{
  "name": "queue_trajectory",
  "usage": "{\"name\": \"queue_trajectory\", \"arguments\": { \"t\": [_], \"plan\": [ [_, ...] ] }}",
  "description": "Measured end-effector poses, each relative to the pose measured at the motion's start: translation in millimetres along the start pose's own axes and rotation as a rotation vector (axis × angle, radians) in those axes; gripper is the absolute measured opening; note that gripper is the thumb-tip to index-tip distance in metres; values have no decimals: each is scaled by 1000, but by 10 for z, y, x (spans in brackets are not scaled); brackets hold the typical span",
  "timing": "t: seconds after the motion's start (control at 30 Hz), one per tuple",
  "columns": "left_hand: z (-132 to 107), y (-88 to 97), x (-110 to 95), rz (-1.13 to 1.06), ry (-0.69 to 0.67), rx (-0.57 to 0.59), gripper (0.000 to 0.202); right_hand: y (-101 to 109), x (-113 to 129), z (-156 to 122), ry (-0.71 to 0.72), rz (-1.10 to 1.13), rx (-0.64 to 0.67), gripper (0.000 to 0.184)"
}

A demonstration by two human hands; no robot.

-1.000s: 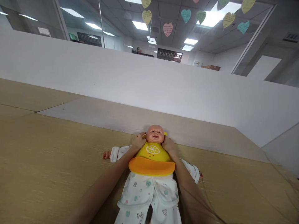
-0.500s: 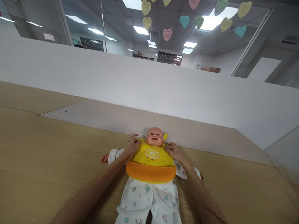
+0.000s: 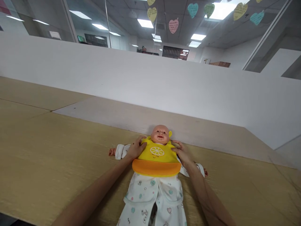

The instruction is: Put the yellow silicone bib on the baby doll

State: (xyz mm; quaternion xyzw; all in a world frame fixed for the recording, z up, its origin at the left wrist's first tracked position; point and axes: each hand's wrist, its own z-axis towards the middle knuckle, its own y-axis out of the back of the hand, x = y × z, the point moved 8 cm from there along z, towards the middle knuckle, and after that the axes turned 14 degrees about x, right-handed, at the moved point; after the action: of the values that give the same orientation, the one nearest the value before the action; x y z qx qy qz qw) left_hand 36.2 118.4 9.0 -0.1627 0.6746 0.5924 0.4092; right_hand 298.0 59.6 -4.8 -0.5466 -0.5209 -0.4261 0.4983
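**Hand Placement on the Yellow Bib (image 3: 157,153)**

The baby doll (image 3: 160,133) lies face up on the tan desk (image 3: 47,147), toward the far side, with its head just at the seam with a pale board (image 3: 131,117) and its legs pointing toward the wearer. The yellow bib covers the chest, and its orange catch pocket (image 3: 156,168) lies across the belly above a white printed romper (image 3: 150,194).

Left hand (image 3: 135,148): open, palm down, fingers loosely spread on the bib's edge at the doll's shoulder.

Right hand (image 3: 183,153): open, fingers spread, tips touching the opposite edge of the bib.

Neither hand shows a pinch. A small yellow tab (image 3: 170,134) stands just beside the doll's head. A white partition (image 3: 141,81) rises beyond the desk.
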Motion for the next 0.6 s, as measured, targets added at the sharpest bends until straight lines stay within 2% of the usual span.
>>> {"name": "queue_trajectory", "arguments": {
  "t": [0.13, 0.3, 0.6],
  "plan": [
    [-39, -10, -57, 21, -16, 4, 32, 11, 24, -13, 22, -97, -49, 52],
    [-24, -44, -87, -22, -66, 35, 29, 1, 56, 5, 31, -173, -51, 44],
    [13, -81, -38, -53, -68, 61, 26, -33, 70, -2, 24, -133, -84, 31]
  ]
}}
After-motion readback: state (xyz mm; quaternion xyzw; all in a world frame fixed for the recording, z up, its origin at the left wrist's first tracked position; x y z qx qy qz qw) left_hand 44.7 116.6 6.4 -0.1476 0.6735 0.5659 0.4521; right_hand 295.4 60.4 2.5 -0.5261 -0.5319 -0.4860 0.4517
